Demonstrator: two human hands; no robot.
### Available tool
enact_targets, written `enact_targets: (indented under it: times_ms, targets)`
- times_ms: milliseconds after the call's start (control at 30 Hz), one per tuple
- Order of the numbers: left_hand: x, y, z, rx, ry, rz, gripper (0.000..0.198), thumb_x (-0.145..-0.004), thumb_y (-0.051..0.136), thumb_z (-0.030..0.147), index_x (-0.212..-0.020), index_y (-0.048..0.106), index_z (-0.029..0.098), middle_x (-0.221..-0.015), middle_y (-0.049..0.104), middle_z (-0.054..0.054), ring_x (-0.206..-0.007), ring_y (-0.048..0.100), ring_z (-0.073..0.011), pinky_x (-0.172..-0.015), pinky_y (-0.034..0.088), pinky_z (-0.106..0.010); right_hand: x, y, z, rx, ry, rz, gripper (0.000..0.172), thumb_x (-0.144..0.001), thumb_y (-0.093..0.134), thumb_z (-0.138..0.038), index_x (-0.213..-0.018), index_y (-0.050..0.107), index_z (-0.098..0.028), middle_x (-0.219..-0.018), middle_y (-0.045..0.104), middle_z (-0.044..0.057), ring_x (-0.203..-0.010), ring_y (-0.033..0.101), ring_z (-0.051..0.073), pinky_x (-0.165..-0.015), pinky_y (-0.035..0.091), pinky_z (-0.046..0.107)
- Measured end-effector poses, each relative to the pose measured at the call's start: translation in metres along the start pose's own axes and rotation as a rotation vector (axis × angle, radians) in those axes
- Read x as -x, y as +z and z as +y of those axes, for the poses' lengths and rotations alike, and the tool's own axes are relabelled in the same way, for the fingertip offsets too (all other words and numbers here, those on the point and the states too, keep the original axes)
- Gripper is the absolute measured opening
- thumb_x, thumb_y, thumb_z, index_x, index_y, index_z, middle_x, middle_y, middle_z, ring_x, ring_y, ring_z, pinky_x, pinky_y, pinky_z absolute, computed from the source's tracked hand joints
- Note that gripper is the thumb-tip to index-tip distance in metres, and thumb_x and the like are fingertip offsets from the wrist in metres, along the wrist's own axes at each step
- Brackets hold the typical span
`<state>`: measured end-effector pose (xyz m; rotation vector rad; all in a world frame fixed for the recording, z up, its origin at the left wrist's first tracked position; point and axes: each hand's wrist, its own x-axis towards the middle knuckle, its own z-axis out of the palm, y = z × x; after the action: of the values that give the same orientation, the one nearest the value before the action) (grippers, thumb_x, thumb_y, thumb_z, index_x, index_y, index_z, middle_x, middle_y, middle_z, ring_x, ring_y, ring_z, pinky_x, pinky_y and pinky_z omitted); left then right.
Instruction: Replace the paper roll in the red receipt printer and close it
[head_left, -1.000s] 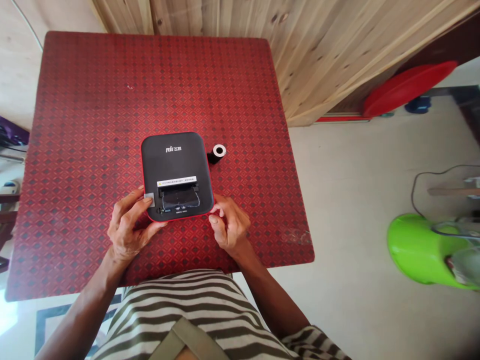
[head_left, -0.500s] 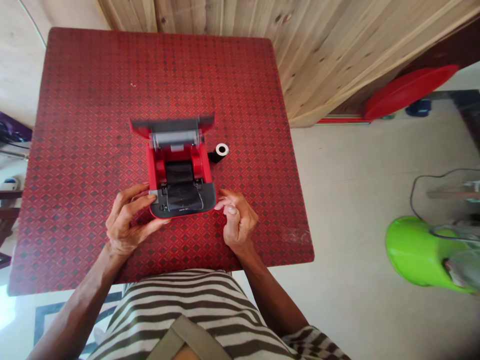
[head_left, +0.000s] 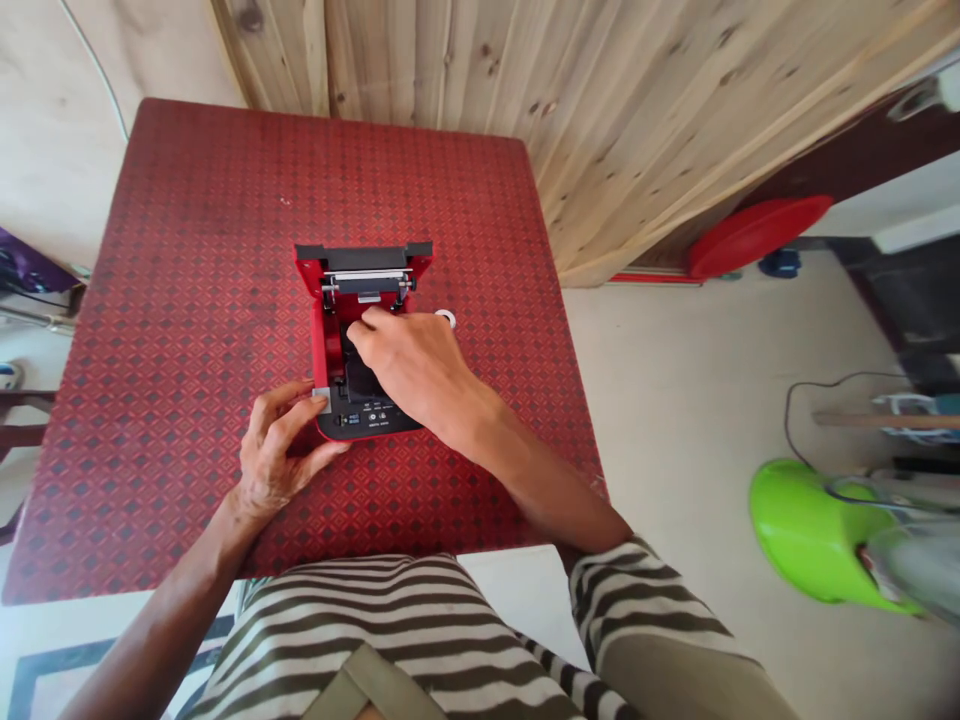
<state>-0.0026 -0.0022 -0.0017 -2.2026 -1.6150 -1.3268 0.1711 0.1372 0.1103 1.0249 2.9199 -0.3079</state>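
In bkgd, pale plank wall [head_left: 420,70] beyond far edge of red diamond-patterned table [head_left: 225,220]; off to R, pale floor [head_left: 660,350] w/ green tub [head_left: 795,530] toward R edge of view, plus red round item [head_left: 757,235] farther up, nr foot of wall. On table, nearer front than back: red-black printer [head_left: 332,345], w/ lid [head_left: 367,256] raised at far side and pale rod [head_left: 367,275] running across just below lid edge. Inside it, dark sheet [head_left: 362,383], partly covered by R hand [head_left: 420,365]. L hand [head_left: 274,440] gripping printer's front L corner: index finger at grey patch [head_left: 321,397], thumb against front edge. R hand reaching over from R side, back of hand up, fingers curled down into printer; tips hidden, so can't tell if pinching anything. Just past R hand, white ring [head_left: 445,318], partly blocked from sight. At bottom, striped shirt [head_left: 375,610], incl. R sleeve [head_left: 630,590].
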Motion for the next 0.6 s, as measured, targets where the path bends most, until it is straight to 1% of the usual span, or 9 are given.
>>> enact_targets:
  times_ms: [67, 133, 233, 333, 433, 500, 600]
  targets:
    - [0.001, 0.000, 0.000, 0.005, 0.002, -0.002, 0.064, -0.087, 0.082, 0.041, -0.142, 0.056, 0.022, -0.125, 0.068, -0.013, -0.111, 0.071, -0.0228, -0.093, 0.063, -0.035, -0.014, -0.002, -0.005, 0.047, 0.017, -0.109, 0.038, -0.107, 0.038, -0.006, -0.120, 0.073, -0.011, -0.112, 0.077, 0.017, -0.096, 0.077, 0.028, -0.074, 0.055, 0.036]
    - [0.002, 0.001, 0.000, 0.009, -0.002, -0.007, 0.064, -0.087, 0.083, 0.039, -0.142, 0.056, 0.021, -0.127, 0.067, -0.013, -0.111, 0.071, -0.0228, -0.094, 0.063, -0.035, -0.022, -0.002, -0.008, 0.071, 0.025, -0.150, 0.041, -0.106, 0.034, -0.005, -0.126, 0.070, -0.009, -0.118, 0.075, 0.020, -0.101, 0.077, 0.030, -0.076, 0.056, 0.039]
    - [0.003, 0.001, 0.000, 0.009, -0.002, -0.015, 0.066, -0.087, 0.083, 0.039, -0.143, 0.055, 0.021, -0.128, 0.067, -0.014, -0.112, 0.071, -0.0233, -0.094, 0.063, -0.035, -0.025, -0.001, -0.009, 0.085, 0.051, -0.166, 0.046, -0.105, 0.030, -0.003, -0.135, 0.065, -0.007, -0.127, 0.072, 0.024, -0.106, 0.076, 0.032, -0.080, 0.057, 0.042]
    - [0.003, 0.002, 0.000, 0.007, 0.007, -0.009, 0.067, -0.086, 0.084, 0.040, -0.143, 0.055, 0.020, -0.127, 0.068, -0.014, -0.112, 0.071, -0.0231, -0.092, 0.064, -0.035, -0.026, -0.001, -0.009, 0.092, 0.060, -0.185, 0.046, -0.105, 0.030, -0.002, -0.135, 0.064, -0.006, -0.131, 0.070, 0.026, -0.111, 0.075, 0.032, -0.084, 0.057, 0.042]
    - [0.002, 0.002, 0.000, -0.003, 0.005, -0.009, 0.066, -0.087, 0.083, 0.041, -0.144, 0.054, 0.021, -0.126, 0.068, -0.013, -0.111, 0.072, -0.0223, -0.091, 0.064, -0.033, -0.026, 0.000, -0.008, 0.090, 0.066, -0.173, 0.044, -0.105, 0.032, -0.004, -0.134, 0.065, -0.008, -0.133, 0.070, 0.025, -0.109, 0.075, 0.031, -0.083, 0.057, 0.040]
    - [0.002, 0.002, 0.000, -0.006, 0.002, -0.015, 0.066, -0.088, 0.082, 0.042, -0.144, 0.054, 0.022, -0.127, 0.068, -0.012, -0.111, 0.072, -0.0222, -0.091, 0.064, -0.033, -0.025, 0.002, -0.007, 0.088, 0.080, -0.146, 0.044, -0.105, 0.034, -0.006, -0.138, 0.064, -0.009, -0.129, 0.072, 0.025, -0.105, 0.076, 0.031, -0.081, 0.057, 0.039]
    - [0.002, 0.003, 0.000, -0.001, 0.000, -0.015, 0.066, -0.088, 0.081, 0.042, -0.144, 0.054, 0.022, -0.127, 0.068, -0.013, -0.112, 0.071, -0.0228, -0.093, 0.064, -0.034, -0.023, 0.006, -0.006, 0.082, 0.085, -0.118, 0.045, -0.106, 0.037, -0.009, -0.143, 0.061, -0.010, -0.115, 0.077, 0.023, -0.103, 0.076, 0.033, -0.080, 0.056, 0.040]
